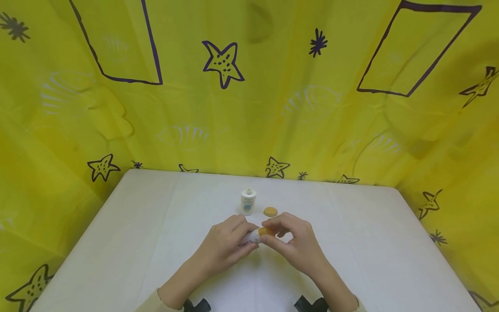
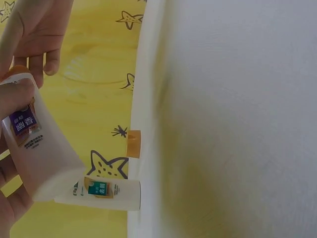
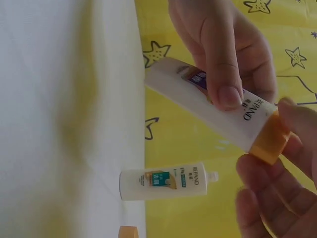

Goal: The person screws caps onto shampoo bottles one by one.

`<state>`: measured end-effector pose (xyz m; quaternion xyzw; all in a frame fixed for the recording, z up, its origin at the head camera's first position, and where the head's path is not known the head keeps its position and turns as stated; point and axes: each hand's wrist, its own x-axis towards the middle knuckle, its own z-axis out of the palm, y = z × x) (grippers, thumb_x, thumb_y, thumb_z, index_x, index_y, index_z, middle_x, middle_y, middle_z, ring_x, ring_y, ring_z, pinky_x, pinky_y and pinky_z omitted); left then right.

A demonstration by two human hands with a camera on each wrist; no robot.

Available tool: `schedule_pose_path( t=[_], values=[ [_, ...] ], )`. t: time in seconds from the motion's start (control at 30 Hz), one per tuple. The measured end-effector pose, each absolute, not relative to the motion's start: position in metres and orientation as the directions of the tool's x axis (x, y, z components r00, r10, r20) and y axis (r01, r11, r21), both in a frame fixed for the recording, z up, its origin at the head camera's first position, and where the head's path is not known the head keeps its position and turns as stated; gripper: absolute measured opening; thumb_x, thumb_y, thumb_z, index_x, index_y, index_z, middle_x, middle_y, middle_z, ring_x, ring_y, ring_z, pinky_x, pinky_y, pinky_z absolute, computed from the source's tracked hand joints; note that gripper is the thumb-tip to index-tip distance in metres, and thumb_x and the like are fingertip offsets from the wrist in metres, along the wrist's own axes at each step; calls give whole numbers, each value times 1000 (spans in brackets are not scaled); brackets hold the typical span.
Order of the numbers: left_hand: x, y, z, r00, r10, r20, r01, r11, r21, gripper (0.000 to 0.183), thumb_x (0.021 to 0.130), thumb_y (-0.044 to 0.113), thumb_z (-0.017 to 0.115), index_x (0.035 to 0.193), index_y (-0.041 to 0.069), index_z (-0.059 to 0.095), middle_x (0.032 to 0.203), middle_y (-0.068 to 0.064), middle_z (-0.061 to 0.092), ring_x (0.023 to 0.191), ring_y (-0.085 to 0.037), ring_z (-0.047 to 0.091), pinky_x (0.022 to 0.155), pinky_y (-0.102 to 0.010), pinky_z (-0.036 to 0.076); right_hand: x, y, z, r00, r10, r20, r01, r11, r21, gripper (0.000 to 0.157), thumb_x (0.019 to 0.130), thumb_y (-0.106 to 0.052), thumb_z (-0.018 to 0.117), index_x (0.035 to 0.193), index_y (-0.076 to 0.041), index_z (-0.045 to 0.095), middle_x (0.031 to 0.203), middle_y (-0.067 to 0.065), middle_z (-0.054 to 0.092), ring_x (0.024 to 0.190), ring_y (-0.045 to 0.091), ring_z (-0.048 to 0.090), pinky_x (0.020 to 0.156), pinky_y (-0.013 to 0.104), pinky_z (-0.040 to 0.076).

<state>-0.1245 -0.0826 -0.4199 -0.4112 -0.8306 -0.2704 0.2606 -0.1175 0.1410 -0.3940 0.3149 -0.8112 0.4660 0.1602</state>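
Note:
My left hand [image 1: 226, 242] grips a white shampoo bottle [image 3: 198, 109] with a purple label, holding it tilted above the table. On the bottle's end sits an orange cap [image 3: 270, 137], which my right hand [image 1: 296, 242] pinches between thumb and fingers. Just beyond the hands a second white shampoo bottle [image 1: 247, 203] stands upright, its narrow neck uncapped; its green label [image 3: 161, 178] shows in the right wrist view. A loose orange cap [image 1: 270, 211] lies on the table to the right of that bottle.
A white cloth covers the table [image 1: 163, 225]. Behind it and along both sides hangs a yellow curtain [image 1: 249, 121] printed with stars and fish. Dark straps [image 1: 312, 304] show near both wrists at the bottom of the head view.

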Motion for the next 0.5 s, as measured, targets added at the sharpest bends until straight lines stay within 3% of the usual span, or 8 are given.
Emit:
schedule_pose_path(
  t=[0.2, 0.5],
  values=[
    [-126, -84, -421, -499, 543, 675, 839, 498, 219, 29, 85, 25, 79, 108, 15, 64, 85, 8, 50, 75, -4, 45, 62, -11, 38, -117, 142, -395, -752, -387, 533, -657, 385, -648, 23, 82, -18, 83, 103, -17, 74, 91, -7, 75, 75, 4, 67, 67, 27, 57],
    [-125, -80, -418, -382, 560, 735, 817, 576, -15, 38, 76, 23, 87, 104, 10, 66, 82, 5, 51, 69, -7, 46, 57, -13, 38, -117, 140, -396, -781, -359, 511, -623, 387, -680, 18, 81, -22, 84, 95, -20, 72, 91, -7, 75, 74, 4, 69, 66, 24, 56]
  ],
)
